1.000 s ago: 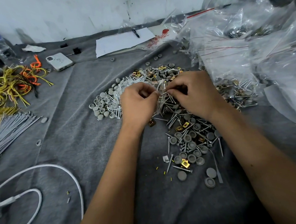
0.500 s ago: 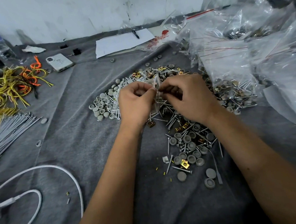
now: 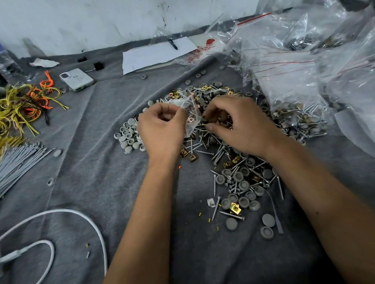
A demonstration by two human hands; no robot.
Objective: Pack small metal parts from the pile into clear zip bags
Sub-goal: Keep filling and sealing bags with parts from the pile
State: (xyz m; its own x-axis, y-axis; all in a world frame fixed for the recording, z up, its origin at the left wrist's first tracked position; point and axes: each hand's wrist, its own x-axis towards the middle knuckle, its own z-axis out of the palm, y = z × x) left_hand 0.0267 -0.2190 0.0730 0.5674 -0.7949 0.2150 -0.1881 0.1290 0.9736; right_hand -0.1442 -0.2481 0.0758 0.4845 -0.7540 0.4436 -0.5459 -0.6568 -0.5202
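Metal parts (image 3: 225, 152) lie in a loose pile of screws, brass-coloured clips and grey caps, directly under and in front of both hands on the grey cloth (image 3: 92, 192). Between the 2 hands hangs 1 small clear zip bag (image 3: 191, 117) with a few parts inside it. The left hand (image 3: 162, 130) has its fingers curled and pinches the bag's upper edge. The right hand (image 3: 241, 124) is curled too, its fingertips (image 3: 210, 127) close against the bag's other side; they appear to nip something small and dark, though what it is cannot be made out.

Just left of the left hand sits a cluster of grey caps (image 3: 128, 137). Nearer the body, below the right wrist, more caps and screws trail off. To the right of the right hand, filled bags (image 3: 295, 112) heap up beside a mass of crumpled clear bags (image 3: 308, 44).

Beyond the hands, a sheet of paper (image 3: 153, 54) lies with a pen (image 3: 173, 44) on it. Far left of the left hand are a phone (image 3: 76, 79), a tangle of yellow and orange ties (image 3: 15, 107), a bundle of grey ties (image 3: 8, 163), and a white cable (image 3: 76, 218).
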